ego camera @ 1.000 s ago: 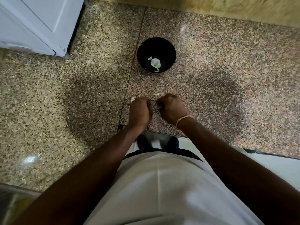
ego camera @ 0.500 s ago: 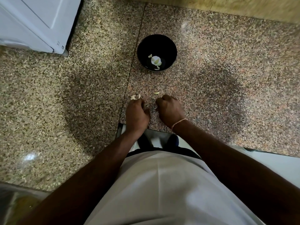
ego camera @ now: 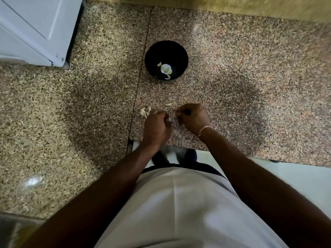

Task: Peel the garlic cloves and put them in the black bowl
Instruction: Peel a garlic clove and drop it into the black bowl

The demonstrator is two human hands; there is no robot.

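Note:
A black bowl (ego camera: 166,59) stands on the granite counter (ego camera: 232,77), with a few pale garlic pieces (ego camera: 166,69) at its bottom. Nearer to me, my left hand (ego camera: 156,127) and my right hand (ego camera: 193,118) hover close together over the counter, both with fingers curled. Something small and pale shows between them; it looks like a garlic clove, mostly hidden by the fingers. Loose garlic pieces (ego camera: 144,111) lie just beyond my left hand, and one small piece (ego camera: 168,104) lies between the hands and the bowl.
A white appliance (ego camera: 35,29) stands at the back left of the counter. A wooden wall strip (ego camera: 215,6) runs along the back. The counter's front edge (ego camera: 170,145) is just under my wrists, with the floor and my feet below.
My hands have drawn slightly apart, the right one shifting a little to the right. More of the loose garlic pieces beside my left hand show now.

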